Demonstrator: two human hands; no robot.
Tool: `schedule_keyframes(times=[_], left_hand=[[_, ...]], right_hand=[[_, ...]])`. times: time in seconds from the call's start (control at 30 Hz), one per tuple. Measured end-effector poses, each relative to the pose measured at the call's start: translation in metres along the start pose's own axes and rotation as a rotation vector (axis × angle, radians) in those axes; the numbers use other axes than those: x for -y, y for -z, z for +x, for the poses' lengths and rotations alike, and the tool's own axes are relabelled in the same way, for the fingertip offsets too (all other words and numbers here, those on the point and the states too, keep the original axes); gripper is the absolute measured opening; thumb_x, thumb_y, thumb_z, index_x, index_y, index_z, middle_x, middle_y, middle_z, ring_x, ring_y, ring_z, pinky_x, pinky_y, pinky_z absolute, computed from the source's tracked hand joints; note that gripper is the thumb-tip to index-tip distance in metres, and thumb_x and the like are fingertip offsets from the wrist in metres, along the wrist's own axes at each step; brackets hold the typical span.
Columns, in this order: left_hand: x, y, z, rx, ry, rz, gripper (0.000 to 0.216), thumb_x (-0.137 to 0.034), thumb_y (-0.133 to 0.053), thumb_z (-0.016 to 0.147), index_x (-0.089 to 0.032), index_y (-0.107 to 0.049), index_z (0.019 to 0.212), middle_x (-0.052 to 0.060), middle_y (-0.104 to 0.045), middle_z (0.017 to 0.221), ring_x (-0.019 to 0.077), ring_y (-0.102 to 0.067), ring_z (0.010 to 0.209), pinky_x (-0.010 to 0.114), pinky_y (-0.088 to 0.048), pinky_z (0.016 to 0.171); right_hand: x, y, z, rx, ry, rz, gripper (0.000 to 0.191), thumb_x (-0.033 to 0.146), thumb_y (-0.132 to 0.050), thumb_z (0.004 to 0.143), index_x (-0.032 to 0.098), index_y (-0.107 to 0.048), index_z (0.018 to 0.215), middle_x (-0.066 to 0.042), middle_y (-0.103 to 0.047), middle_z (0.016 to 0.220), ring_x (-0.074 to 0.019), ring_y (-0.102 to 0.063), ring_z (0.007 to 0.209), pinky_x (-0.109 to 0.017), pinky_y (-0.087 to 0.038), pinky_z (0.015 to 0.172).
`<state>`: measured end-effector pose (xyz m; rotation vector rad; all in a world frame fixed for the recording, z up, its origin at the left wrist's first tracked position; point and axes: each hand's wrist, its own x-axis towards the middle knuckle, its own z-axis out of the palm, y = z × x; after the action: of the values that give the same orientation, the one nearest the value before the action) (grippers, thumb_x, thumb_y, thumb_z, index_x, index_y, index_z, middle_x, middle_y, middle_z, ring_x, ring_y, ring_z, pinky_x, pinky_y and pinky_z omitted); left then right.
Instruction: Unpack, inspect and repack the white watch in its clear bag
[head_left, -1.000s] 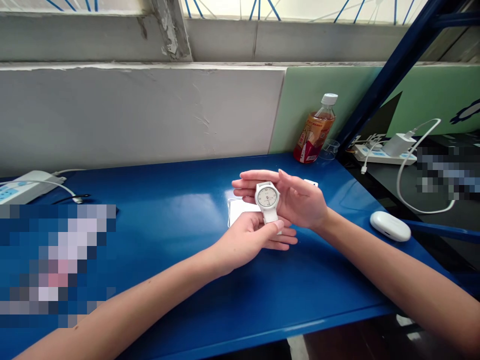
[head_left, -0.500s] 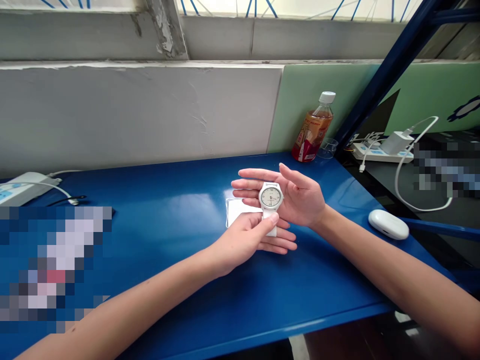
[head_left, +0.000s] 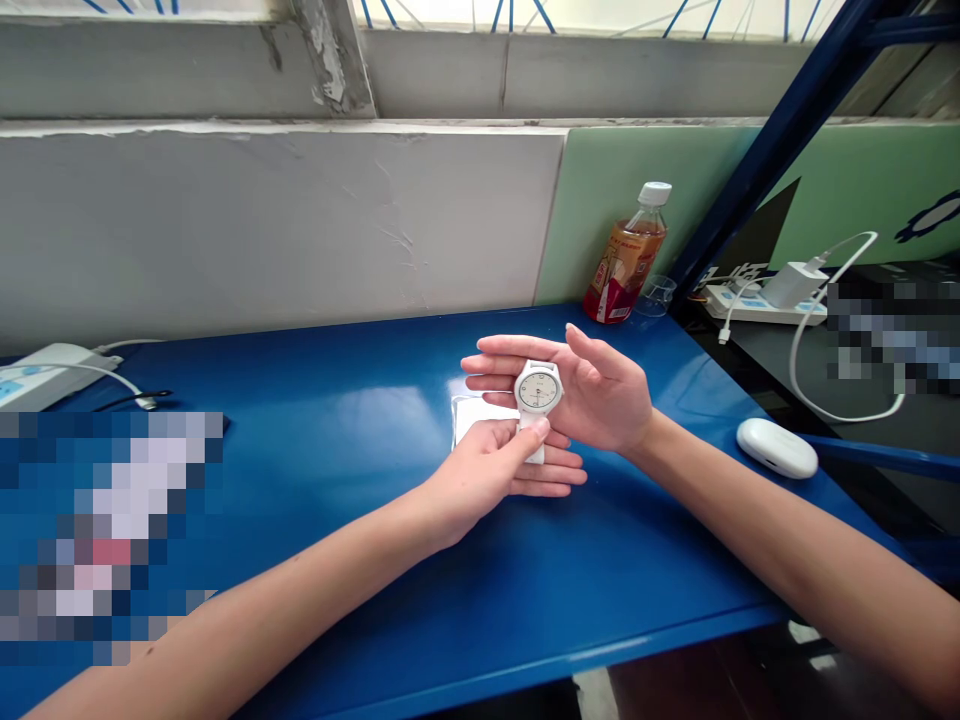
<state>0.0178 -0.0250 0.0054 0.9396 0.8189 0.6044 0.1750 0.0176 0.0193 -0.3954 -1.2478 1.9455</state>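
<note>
A white wristwatch (head_left: 538,390) with a pale round dial faces up at me. My left hand (head_left: 484,470) grips its lower strap, thumb on top and the other fingers stretched out underneath. Palm up, my right hand (head_left: 604,390) lies open just behind the watch, its fingers extended to the left. The dial overlaps the right fingers; whether they bear its weight I cannot tell. Partly hidden behind my hands, a flat white item (head_left: 469,412) rests on the blue table (head_left: 322,500).
A drink bottle (head_left: 626,255) stands by the wall, with a clear cup (head_left: 656,296) beside it. On the right edge lies a white oval case (head_left: 777,448). Power strips (head_left: 765,303) with cables sit at both sides. A blue frame post (head_left: 772,130) slants upward at the right.
The watch and my left hand have shifted slightly left and up. My right hand stays almost in place, its thumb a touch further right.
</note>
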Motion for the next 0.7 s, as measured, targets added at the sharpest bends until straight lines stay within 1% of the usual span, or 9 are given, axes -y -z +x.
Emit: schedule_keyframes(times=[0.17,0.27,0.4,0.57,0.7], left_hand=[[-0.0001,-0.0001,-0.0012,0.048,-0.045,-0.039,0.042,-0.046,-0.066,0.091,-0.005,-0.069,0.101,0.022,-0.075,0.104,0.0312,-0.074,0.098,0.043,-0.058,0.09],[-0.0008,0.0004,-0.0012,0.068,-0.035,-0.059,0.043,-0.046,-0.07,0.088,-0.005,-0.069,0.102,0.022,-0.075,0.104,0.0315,-0.074,0.099,0.044,-0.057,0.091],[-0.0019,0.0017,0.0003,0.056,-0.007,-0.059,0.041,-0.045,-0.068,0.089,-0.006,-0.068,0.102,0.021,-0.075,0.103,0.0303,-0.074,0.097,0.044,-0.057,0.091],[-0.0032,0.0017,0.0007,0.023,0.015,-0.06,0.037,-0.042,-0.064,0.093,-0.006,-0.067,0.1,0.021,-0.075,0.101,0.0295,-0.074,0.096,0.043,-0.056,0.091],[-0.0028,0.0024,0.001,0.02,0.019,-0.078,0.036,-0.042,-0.066,0.092,-0.007,-0.066,0.101,0.021,-0.075,0.102,0.0303,-0.074,0.097,0.045,-0.056,0.092]], right_hand=[[0.0003,-0.0011,-0.0001,-0.038,-0.017,0.006,0.059,0.06,-0.031,0.097,0.02,-0.065,0.125,-0.009,-0.064,0.137,-0.0272,-0.057,0.129,-0.047,-0.036,0.114],[-0.0002,-0.0009,0.0004,-0.055,-0.036,0.017,0.062,0.061,-0.029,0.097,0.019,-0.065,0.125,-0.01,-0.063,0.138,-0.0272,-0.058,0.127,-0.047,-0.037,0.113],[-0.0003,0.001,0.0014,-0.041,-0.061,0.03,0.064,0.063,-0.029,0.097,0.018,-0.065,0.124,-0.011,-0.064,0.137,-0.0269,-0.058,0.127,-0.046,-0.038,0.113],[0.0025,0.0035,0.0018,0.005,-0.032,0.034,0.068,0.065,-0.026,0.097,0.017,-0.067,0.122,-0.011,-0.065,0.135,-0.027,-0.055,0.132,-0.046,-0.034,0.116],[0.0034,0.0047,0.0019,-0.009,-0.047,0.001,0.072,0.07,-0.026,0.094,0.018,-0.067,0.122,-0.011,-0.066,0.134,-0.028,-0.052,0.134,-0.047,-0.032,0.116]])
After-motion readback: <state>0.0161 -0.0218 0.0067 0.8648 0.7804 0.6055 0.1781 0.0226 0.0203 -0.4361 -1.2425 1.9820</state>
